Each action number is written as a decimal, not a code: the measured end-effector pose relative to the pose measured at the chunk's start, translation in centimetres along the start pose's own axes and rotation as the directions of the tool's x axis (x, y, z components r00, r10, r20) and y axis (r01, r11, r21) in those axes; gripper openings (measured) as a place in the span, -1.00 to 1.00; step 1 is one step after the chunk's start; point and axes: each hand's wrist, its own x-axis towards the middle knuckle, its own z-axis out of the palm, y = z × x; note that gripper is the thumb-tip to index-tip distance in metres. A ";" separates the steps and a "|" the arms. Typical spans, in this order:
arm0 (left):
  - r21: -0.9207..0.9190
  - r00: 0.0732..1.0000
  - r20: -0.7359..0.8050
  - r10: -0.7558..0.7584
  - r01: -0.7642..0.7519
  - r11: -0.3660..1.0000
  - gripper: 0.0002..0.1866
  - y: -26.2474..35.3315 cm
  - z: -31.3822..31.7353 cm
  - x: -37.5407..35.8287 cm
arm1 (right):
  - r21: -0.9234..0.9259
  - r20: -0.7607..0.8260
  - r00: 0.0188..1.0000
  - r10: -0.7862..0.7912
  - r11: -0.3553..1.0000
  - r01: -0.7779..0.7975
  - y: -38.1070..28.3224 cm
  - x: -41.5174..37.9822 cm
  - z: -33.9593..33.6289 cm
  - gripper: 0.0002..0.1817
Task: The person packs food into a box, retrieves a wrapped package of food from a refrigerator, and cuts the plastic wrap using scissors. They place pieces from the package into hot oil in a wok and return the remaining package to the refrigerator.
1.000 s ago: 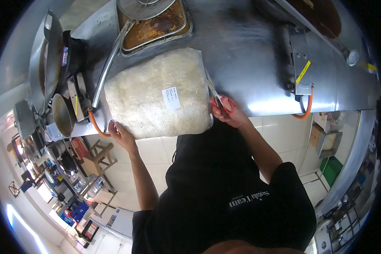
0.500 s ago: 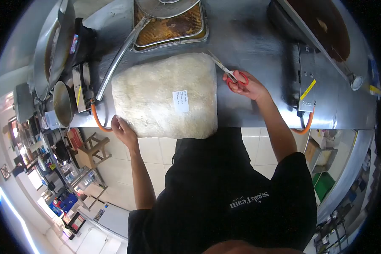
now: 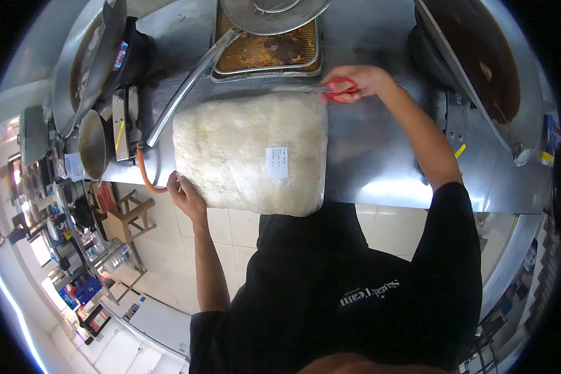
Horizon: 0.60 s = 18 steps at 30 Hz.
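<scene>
A large clear plastic bag, packed with pale, whitish contents and bearing a white printed label, lies at the front edge of the metal table. My left hand grips its near left corner, with the fingertips partly hidden. In my right hand are red-handled scissors, held at the bag's far right corner. Their blades point left along the far edge of the bag and are blurred, so whether they cut the plastic cannot be seen.
Behind the bag, a long-handled strainer rests over a wire-rack tray with brown residue. Large woks stand left and right, the right wok holding dark liquid. An orange hose hangs at the left table edge.
My right hand has carried the scissors from the bag's right side to its far edge, turning the blades leftward. My left hand stays at the near left corner. The camera view has shifted slightly.
</scene>
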 end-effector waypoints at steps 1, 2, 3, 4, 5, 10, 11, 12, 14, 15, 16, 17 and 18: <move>-0.039 1.000 -0.006 -0.007 0.007 0.999 -0.66 0.1 0.1 -0.1 | -0.083 0.015 0.998 0.057 0.995 -0.055 -1.9 2.0 0.7 -0.58; 0.061 0.997 -0.048 0.065 -0.062 0.996 -0.65 0.2 0.2 -0.2 | -0.167 0.024 0.993 0.115 0.980 -0.109 -3.5 3.3 1.4 -0.60; 0.164 0.987 -0.078 0.141 -0.127 0.978 -0.65 0.5 0.2 -0.2 | -0.196 0.017 0.997 0.081 0.978 -0.076 -5.2 3.8 2.3 -0.62; 0.265 0.970 -0.098 0.220 -0.188 0.946 -0.65 0.9 0.2 -0.2 | -0.224 0.010 0.999 0.047 0.974 -0.043 -7.0 4.0 3.3 -0.65; 0.289 0.949 -0.099 0.299 -0.260 0.921 -0.66 2.6 0.4 0.0 | -0.255 0.001 1.000 0.010 0.967 -0.010 -8.3 3.8 4.0 -0.68; -0.013 0.871 0.250 0.423 -0.434 0.901 -0.73 12.9 3.8 2.8 | -0.310 -0.260 0.962 -0.077 0.951 -0.008 -7.4 -1.5 4.5 -0.74; -0.132 0.814 0.408 0.414 -0.396 0.909 -0.75 15.0 5.7 3.8 | -0.321 -0.332 0.940 -0.083 0.946 -0.030 -6.6 -3.1 4.7 -0.75; -0.240 0.722 0.555 0.413 -0.336 0.911 -0.77 16.8 8.0 4.8 | -0.286 -0.397 0.916 -0.055 0.956 -0.067 -5.6 -4.4 5.0 -0.75; -0.303 0.401 0.836 0.374 -0.229 0.925 -0.74 19.2 13.2 6.5 | -0.208 -0.525 0.851 0.000 0.970 -0.129 -2.8 -6.4 5.7 -0.74; -0.309 0.266 0.891 0.368 -0.239 0.921 -0.73 19.0 16.4 7.2 | -0.283 -0.586 0.808 -0.064 0.950 -0.130 -1.0 -7.3 6.2 -0.71; -0.316 0.126 0.926 0.355 -0.252 0.914 -0.72 18.6 19.6 7.8 | -0.358 -0.638 0.758 -0.135 0.924 -0.137 1.0 -7.8 6.6 -0.68; -0.263 0.042 0.955 0.294 -0.340 0.903 -0.72 19.2 22.2 8.2 | -0.433 -0.682 0.700 -0.212 0.888 -0.153 2.2 -8.4 6.8 -0.65; -0.211 -0.034 0.976 0.217 -0.424 0.881 -0.72 19.6 24.4 8.2 | -0.444 -0.732 0.635 -0.248 0.880 -0.167 3.0 -9.0 7.3 -0.62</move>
